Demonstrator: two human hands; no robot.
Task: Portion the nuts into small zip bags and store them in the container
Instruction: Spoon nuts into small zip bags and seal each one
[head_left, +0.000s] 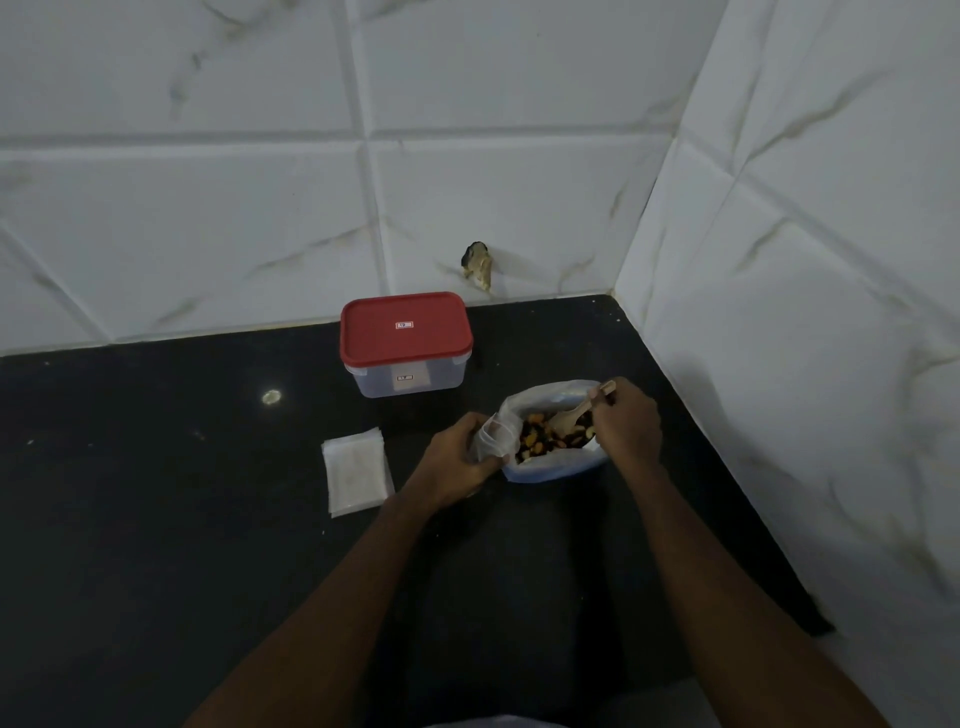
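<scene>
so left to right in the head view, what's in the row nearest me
stack of small zip bags, left hand gripping a zip bag, open bag of nuts, right hand holding wooden spoon

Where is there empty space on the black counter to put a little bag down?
The widest bare patch of the counter lies left of the container and the stack of zip bags. There is also room nearer, between the forearms. It is crowded around the nut bag, where the left hand and right hand work, close to the right wall.
</scene>
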